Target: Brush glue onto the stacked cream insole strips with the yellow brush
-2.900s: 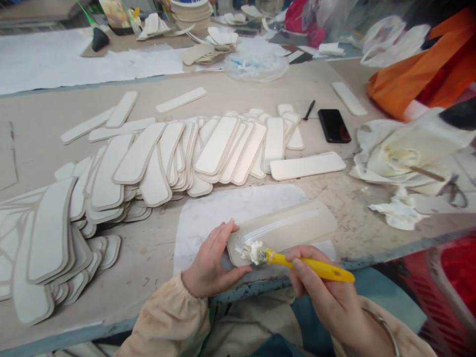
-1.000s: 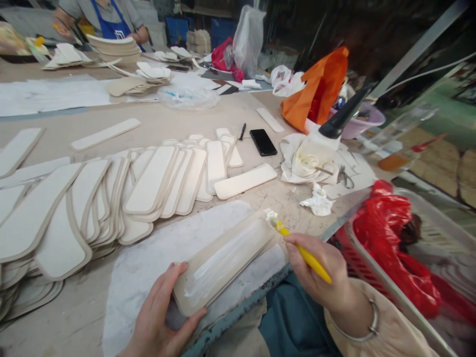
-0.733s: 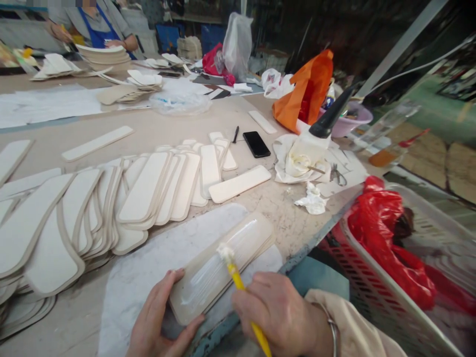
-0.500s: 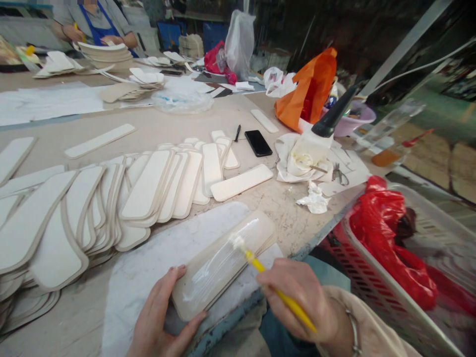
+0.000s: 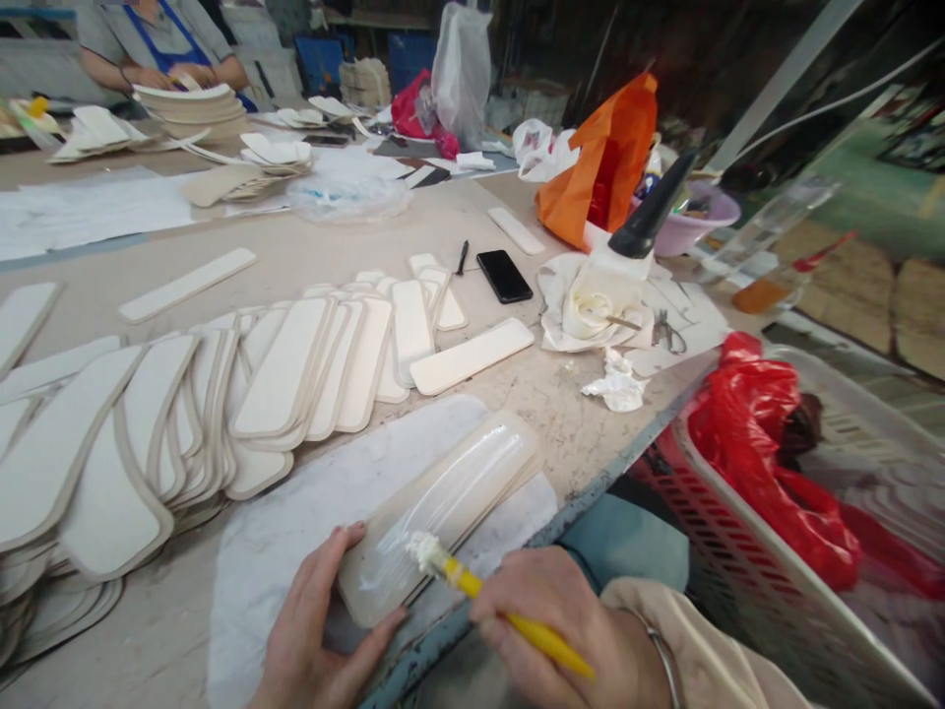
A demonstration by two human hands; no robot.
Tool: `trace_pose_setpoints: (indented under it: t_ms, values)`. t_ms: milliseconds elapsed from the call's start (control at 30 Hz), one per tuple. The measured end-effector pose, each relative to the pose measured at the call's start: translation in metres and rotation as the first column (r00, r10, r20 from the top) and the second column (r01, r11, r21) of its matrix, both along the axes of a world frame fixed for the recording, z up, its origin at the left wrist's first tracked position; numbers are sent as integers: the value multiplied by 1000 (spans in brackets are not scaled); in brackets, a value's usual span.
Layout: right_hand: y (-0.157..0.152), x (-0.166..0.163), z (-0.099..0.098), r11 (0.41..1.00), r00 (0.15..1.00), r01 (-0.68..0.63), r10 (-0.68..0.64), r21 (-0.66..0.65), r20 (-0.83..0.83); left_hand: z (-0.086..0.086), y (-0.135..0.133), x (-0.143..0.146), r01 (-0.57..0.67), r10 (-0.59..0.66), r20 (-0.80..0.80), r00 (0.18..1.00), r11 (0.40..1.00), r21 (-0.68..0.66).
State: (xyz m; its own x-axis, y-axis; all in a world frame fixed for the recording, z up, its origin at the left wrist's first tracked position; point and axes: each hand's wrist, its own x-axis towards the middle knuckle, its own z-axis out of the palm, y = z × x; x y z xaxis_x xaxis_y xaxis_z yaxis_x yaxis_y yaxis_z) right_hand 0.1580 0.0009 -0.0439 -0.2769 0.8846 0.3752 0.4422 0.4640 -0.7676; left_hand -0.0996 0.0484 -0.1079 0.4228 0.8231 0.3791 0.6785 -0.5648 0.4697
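My right hand grips a yellow-handled brush. Its bristles, thick with white paste, touch the near half of a long, pale, round-cornered panel. A wet, glossy coat with streaks covers the panel's face, and at least one more piece seems to lie under it. With thumb and fingers on either side of its near end, my left hand holds the panel. Beneath lies a white sheet near the table edge.
Overlapping cream panels fill the left. Beyond are a phone, a paste container with a stick, scissors and an orange bag. A basket with a red plastic bag stands right. A co-worker works at the back.
My right hand has drawn the brush down and left along the panel, toward its near end. My left hand keeps its hold. The co-worker's hands have come closer together.
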Motion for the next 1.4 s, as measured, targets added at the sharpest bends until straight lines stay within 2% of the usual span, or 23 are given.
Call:
trace_pose_setpoints:
  t_ms: [67, 167, 267, 333, 433, 533, 667, 800, 867, 933, 1000, 1067, 1133, 1200, 1267, 1333, 1400]
  values:
    - [1, 16, -3, 981, 985, 132, -147, -142, -96, -1, -1, -2, -8, 8, -2, 1000, 1000, -14]
    - [-1, 50, -12, 871, 881, 411, -456, -270, -129, -2, -2, -3, -4, 4, 6, 1000, 999, -44]
    - [-4, 73, -16, 765, 771, 606, -632, -218, -78, -1, -1, -1, 9, -7, 31, 999, 998, -66]
    - [-5, 74, -16, 762, 768, 627, -639, -159, -34, 1, -1, 0, 4, -1, 39, 999, 997, -80]
    - [-7, 59, -12, 840, 847, 524, -532, -142, -24, 4, -2, 1, 1, 5, 46, 999, 993, -119]
    - [-7, 37, -6, 899, 919, 338, -379, -278, -109, 6, -3, 1, 22, -11, 73, 997, 987, -160]
    - [0, 3, -2, 924, 950, 87, -190, -372, -250, 3, -4, -1, 31, -13, 104, 994, 985, -172]
    - [9, -18, -10, 909, 954, -76, -53, -410, -294, 0, -5, -2, 44, -21, 134, 991, 984, -171]
    - [11, -14, -17, 907, 963, -27, -89, -421, -255, 1, -5, -2, 42, -20, 131, 991, 985, -169]
    - [11, -2, -22, 911, 947, 150, -243, -383, -209, 3, -5, -2, 38, -18, 117, 993, 985, -170]
    - [10, 13, -24, 882, 889, 357, -422, -310, -176, 4, -5, -1, 40, -22, 109, 994, 984, -172]
    - [7, 21, -21, 860, 854, 446, -492, -249, -171, 4, -5, -1, 41, -23, 104, 994, 984, -172]
    - [3, 18, -15, 896, 891, 360, -412, -259, -189, 2, -5, -2, 33, -16, 99, 995, 985, -172]
    - [0, 4, -10, 942, 942, 159, -234, -295, -242, 0, -6, -2, 20, -4, 98, 995, 987, -162]
    - [1, -14, -8, 947, 956, -25, -70, -320, -283, -2, -6, -3, 15, 1, 107, 994, 989, -144]
    - [3, -26, -8, 935, 955, -98, -8, -341, -295, -1, -6, -2, 16, 0, 115, 993, 991, -131]
    - [5, -27, -9, 924, 958, -78, -35, -375, -286, 0, -6, -1, 14, 1, 112, 994, 992, -126]
